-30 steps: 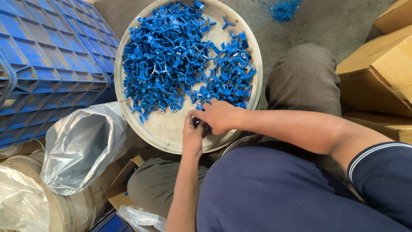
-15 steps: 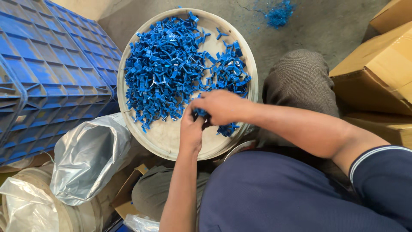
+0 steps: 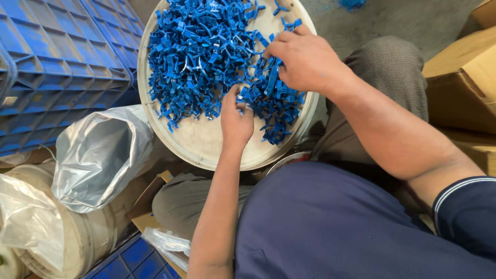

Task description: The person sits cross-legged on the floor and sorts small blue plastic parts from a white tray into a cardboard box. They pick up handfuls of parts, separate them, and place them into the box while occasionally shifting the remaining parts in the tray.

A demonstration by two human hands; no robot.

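Left hand (image 3: pixel 236 121) fingers pinch blue clips (image 3: pixel 206 57) | right hand (image 3: pixel 305 59) fingers curl, grip unclear | clips heaped near tray rim (image 3: pixel 199 152) | your sweep risks spilling them.

Small workshop or packing floor, piecework done by hand.

Bare concrete floor (image 3: pixel 330 15); stacked blue plastic crates (image 3: pixel 57 77) on the left; brown cardboard cartons (image 3: pixel 462 77) on the right; a plastic-lined bag (image 3: pixel 98 155) and lined drum (image 3: pixel 46 232) near left; a round tray (image 3: pixel 206 144) heaped with small blue plastic parts (image 3: pixel 201 57), sorted by a seated person.
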